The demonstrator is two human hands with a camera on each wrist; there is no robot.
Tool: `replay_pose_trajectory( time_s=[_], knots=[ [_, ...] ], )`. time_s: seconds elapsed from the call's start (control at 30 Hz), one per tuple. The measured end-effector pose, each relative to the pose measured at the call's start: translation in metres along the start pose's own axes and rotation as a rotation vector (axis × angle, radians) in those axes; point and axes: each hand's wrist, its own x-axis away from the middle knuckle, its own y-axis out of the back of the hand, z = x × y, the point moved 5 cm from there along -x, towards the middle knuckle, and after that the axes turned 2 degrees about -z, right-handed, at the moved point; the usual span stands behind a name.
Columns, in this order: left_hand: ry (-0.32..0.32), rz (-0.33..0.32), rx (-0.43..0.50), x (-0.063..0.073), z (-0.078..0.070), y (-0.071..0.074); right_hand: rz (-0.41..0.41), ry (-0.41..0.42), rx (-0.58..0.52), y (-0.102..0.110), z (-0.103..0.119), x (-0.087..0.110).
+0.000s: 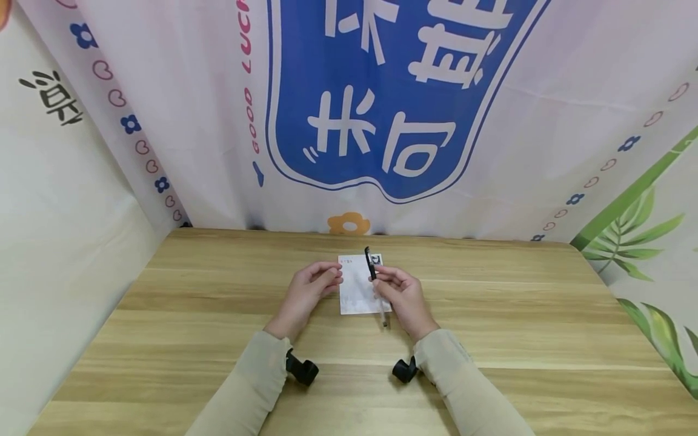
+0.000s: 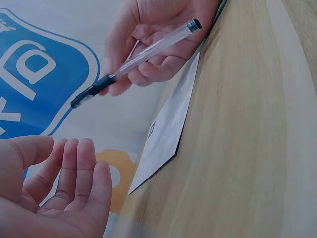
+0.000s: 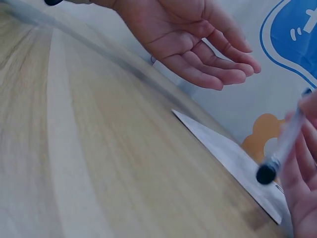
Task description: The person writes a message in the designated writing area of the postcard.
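A white postcard-like sheet (image 1: 357,293) lies flat on the table, with a small dark stamp-like picture at its upper right corner. Above its right side, my right hand (image 1: 406,300) pinches a clear-barrelled gel pen (image 1: 373,271) between thumb and fingers. The pen's black cap points away from me, and its dark-ended barrel (image 2: 153,48) shows in the left wrist view. By the sheet's left edge is my left hand (image 1: 308,293), fingers loosely bent and holding nothing. In the right wrist view its palm (image 3: 173,37) appears raised off the table.
The wooden table (image 1: 191,315) stretches out on both sides and towards me. A printed curtain (image 1: 218,121) hangs along its back edge. Black wrist cameras (image 1: 305,372) sit at both sleeve cuffs, close over the tabletop.
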Motion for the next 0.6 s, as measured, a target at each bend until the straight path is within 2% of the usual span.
replay_pose_trajectory(
  time_s=[0.3,0.6],
  knots=[
    [0.015,-0.024,0.01,-0.003,0.001,0.007,-0.181,0.098,0.175,0.01,0.003,-0.002],
    [0.032,-0.037,-0.009,-0.005,0.002,0.017,-0.305,0.15,0.355,0.018,0.005,-0.002]
  ],
)
